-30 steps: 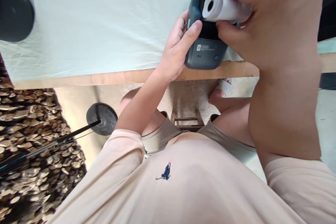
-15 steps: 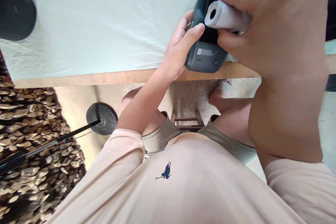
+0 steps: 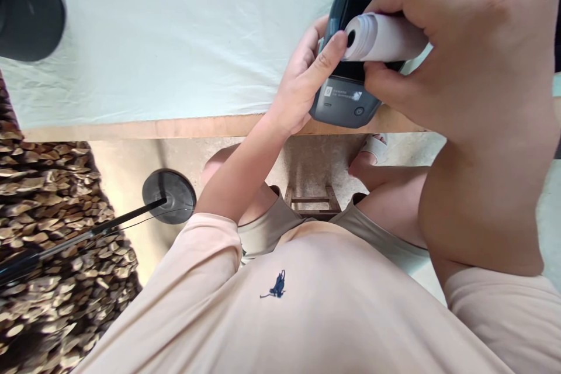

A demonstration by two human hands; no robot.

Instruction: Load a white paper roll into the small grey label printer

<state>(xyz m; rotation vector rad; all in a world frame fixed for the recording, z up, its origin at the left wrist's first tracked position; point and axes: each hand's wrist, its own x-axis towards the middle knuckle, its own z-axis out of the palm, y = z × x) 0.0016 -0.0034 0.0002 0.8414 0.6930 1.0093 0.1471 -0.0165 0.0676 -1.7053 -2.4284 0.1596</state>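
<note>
right hand [image 3: 456, 52] grips white paper roll [image 3: 385, 38] just above open bay of grey label printer [image 3: 344, 102] at table edge [image 3: 175, 127] | left hand [image 3: 302, 85] clasps printer's left side, thumb at roll end | keep roll level, core parallel to bay, printer braced

White cloth [image 3: 184, 41] lies open leftward up to the black object [image 3: 28, 9] at its corner.

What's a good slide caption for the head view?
Right hand holds paper roll over printer steadied by left hand.
</note>
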